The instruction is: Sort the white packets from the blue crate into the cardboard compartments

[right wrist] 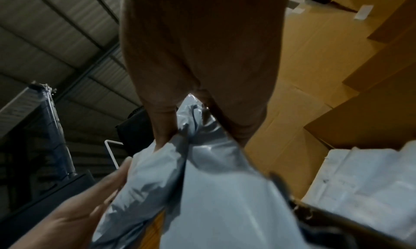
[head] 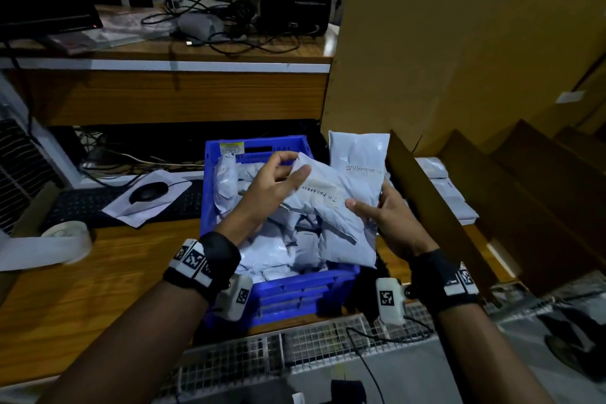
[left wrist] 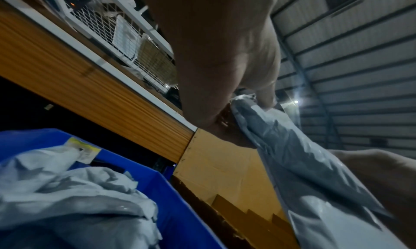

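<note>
Over blue crate [head: 278,289]: both hands' grip pinches white packets [head: 328,203] (2, overlapping).

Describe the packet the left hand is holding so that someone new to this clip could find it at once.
Start at the blue crate full of white packets. Just above its right side both hands hold two packets; the left hand pinches the front packet, which lies slanted. Its handwritten capitals "IN PROGRESS" set it apart from the upright packet behind, written in mixed case.

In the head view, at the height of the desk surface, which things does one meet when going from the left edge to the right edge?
Tape roll → computer mouse → blue crate → left hand → right hand → cardboard divider → sorted packets in the compartment.
</note>
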`<state>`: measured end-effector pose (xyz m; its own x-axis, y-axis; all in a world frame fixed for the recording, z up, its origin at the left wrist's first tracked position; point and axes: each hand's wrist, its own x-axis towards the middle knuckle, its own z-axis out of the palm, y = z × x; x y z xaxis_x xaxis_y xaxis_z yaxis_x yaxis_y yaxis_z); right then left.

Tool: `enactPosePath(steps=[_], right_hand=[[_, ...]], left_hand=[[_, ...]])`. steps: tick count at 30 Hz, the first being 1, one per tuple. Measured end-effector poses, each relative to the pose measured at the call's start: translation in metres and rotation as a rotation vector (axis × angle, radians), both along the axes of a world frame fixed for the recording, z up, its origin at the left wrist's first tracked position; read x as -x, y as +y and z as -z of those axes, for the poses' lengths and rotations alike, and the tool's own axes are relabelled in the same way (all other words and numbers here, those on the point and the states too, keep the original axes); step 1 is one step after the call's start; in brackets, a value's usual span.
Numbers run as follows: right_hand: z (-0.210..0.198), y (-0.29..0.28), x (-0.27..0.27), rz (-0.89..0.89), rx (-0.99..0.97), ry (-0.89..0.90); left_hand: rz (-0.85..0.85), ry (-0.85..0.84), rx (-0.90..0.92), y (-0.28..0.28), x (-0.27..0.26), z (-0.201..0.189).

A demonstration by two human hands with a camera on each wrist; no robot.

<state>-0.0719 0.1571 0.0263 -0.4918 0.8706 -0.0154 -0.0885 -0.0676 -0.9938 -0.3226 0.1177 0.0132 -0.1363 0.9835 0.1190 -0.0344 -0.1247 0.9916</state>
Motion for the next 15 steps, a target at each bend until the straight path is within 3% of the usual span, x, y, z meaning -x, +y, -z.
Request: enactPosePath(steps=[5, 15], right_hand=[[-0.009, -0.002, -0.044, 0.006, -0.092, -0.013], [-0.009, 0.007, -0.152, 0.105, -0.158, -0.004]], left_hand=[[0.016, 0.105, -0.065, 0.015, -0.045, -0.012], [0.046, -0.067, -0.001, 0.026, -0.156, -0.031]])
